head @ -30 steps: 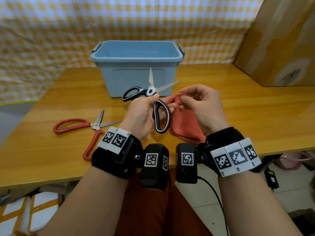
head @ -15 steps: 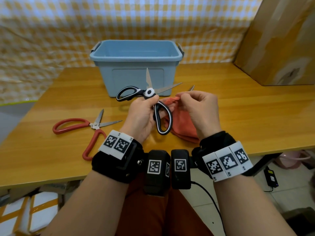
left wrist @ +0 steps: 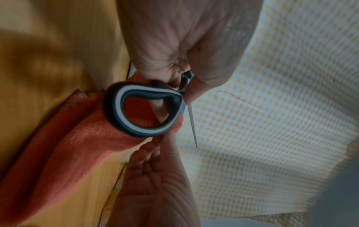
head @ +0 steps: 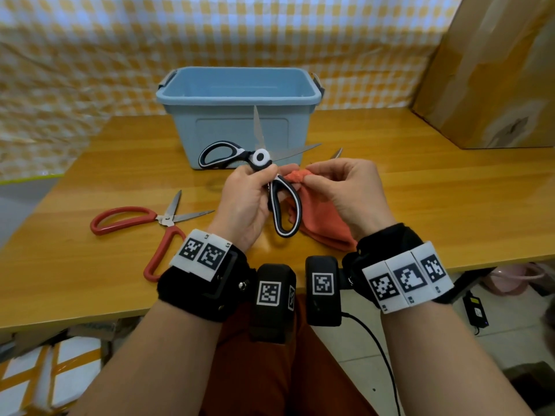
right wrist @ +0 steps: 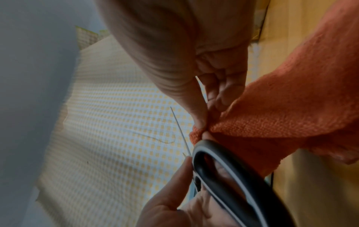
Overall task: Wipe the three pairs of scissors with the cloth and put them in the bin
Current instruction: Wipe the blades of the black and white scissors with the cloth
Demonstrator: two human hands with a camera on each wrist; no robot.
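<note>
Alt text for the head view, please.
Left hand holds open black-and-white scissors while right hand pinches an orange cloth. Red scissors lie open on the table; a blue bin stands behind.

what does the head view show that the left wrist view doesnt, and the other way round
Only the head view shows the blue bin, the red scissors lying open on the table, and a third blade tip behind the right hand. Only the left wrist view shows the palms from below. Both show the left hand gripping the black scissors and the right hand pinching the orange cloth.
</note>
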